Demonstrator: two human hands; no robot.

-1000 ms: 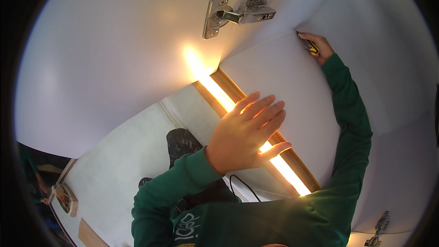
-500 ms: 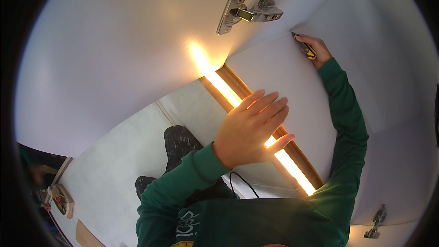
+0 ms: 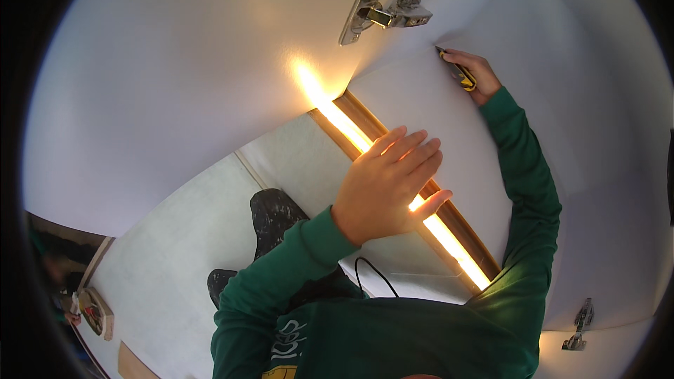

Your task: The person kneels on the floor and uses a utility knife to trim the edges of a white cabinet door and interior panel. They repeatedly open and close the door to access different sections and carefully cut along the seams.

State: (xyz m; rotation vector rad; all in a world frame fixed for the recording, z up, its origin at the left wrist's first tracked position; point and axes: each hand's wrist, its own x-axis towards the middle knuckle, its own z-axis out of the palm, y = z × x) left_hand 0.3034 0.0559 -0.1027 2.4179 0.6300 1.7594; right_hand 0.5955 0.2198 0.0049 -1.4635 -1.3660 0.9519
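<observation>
My left hand (image 3: pixel 382 186) is spread with fingers stretched out over a lit strip light (image 3: pixel 456 245) set in a wood-coloured channel (image 3: pixel 368 111) along a white panel (image 3: pixel 414 98); whether it rests on the surface is hard to tell. My right hand (image 3: pixel 474 70) reaches up to the upper right, gripping a black and yellow utility knife (image 3: pixel 465 78), its tip at the panel's far seam. A metal hinge (image 3: pixel 390 14) is fixed to the large white panel above.
A second hinge (image 3: pixel 579 326) sits at lower right. My dark shoes (image 3: pixel 270 207) are on a pale surface (image 3: pixel 161 267), with a black cable (image 3: pixel 379 274) nearby. At far left are a small wooden holder (image 3: pixel 98 316), a board (image 3: pixel 133 361) and part of another person (image 3: pixel 56 274).
My right hand and the knife have shifted left in the view; the hinges and strip light also sit slightly higher in the picture. My left hand stays spread over the strip.
</observation>
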